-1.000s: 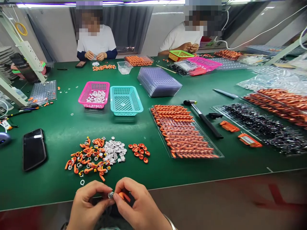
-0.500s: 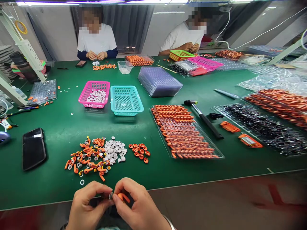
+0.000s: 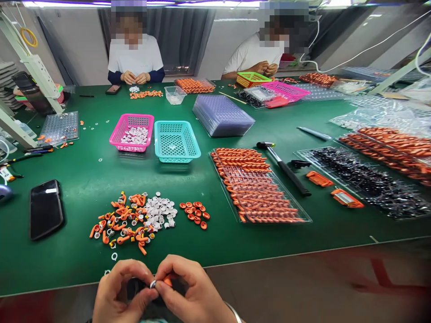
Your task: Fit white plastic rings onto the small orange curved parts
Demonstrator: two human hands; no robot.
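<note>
Between both hands [image 3: 158, 291], orange part [image 3: 167, 281]

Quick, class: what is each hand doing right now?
Left hand: pinched shut on a small silver ring.
Right hand: pinched shut on an orange piece.

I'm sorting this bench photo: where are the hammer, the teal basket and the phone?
hammer [image 3: 286, 169]: head view, on its black handle.
teal basket [image 3: 176, 141]: head view, on its mesh floor.
phone [image 3: 46, 208]: head view, middle of its dark screen.
</note>
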